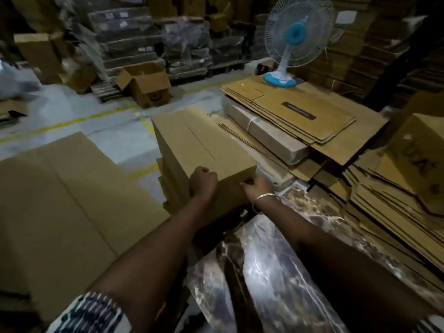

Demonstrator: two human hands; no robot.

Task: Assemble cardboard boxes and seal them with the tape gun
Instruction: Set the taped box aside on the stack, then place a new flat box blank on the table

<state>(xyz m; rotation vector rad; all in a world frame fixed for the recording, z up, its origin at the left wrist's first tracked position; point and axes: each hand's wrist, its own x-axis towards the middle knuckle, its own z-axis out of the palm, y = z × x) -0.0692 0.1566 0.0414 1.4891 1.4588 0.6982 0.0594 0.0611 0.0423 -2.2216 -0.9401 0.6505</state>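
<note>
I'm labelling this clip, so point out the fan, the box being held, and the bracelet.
fan (297, 32), head view, on the blue hub.
box (204, 143), head view, on its top face.
bracelet (263, 197), head view, on the band at the right wrist.

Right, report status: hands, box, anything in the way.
Left hand and right hand both gripping the box's near end. Top seam untaped. No tape gun visible. Nothing blocking.

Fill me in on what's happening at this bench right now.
A person is working on an assembled cardboard box at the edge of a marble-patterned table. The left hand is closed on the box's near top edge, and the right hand presses at its near right corner. Flattened cartons are stacked to the right, with a blue fan standing on them. No tape gun is in view.
</note>
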